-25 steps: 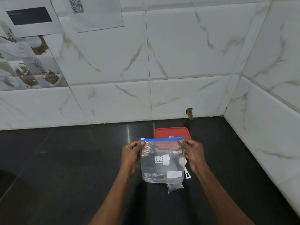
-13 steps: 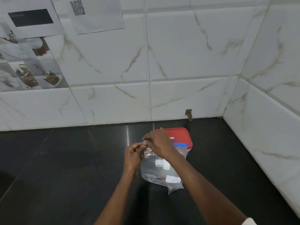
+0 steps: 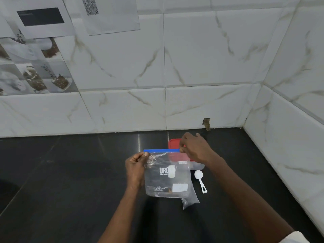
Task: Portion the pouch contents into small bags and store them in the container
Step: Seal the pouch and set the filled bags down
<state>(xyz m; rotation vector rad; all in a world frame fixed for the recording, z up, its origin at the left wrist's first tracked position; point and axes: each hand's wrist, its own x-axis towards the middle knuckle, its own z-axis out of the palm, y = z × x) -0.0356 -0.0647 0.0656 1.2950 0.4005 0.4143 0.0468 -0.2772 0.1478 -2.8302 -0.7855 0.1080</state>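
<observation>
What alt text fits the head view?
A clear pouch is held over a black counter: left hand grips its top left corner, right hand pinches the blue zip's right end. A red-lidded container, white scoop and small bag lie nearby.

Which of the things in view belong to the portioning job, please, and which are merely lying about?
Part of the job:
clear pouch, gripped by the left hand and pinched at its blue zip by the right hand; red-lidded container; white scoop; small clear bag.

Just lying about:
QR-code sheet and photo prints, both on the tiled wall.
</observation>
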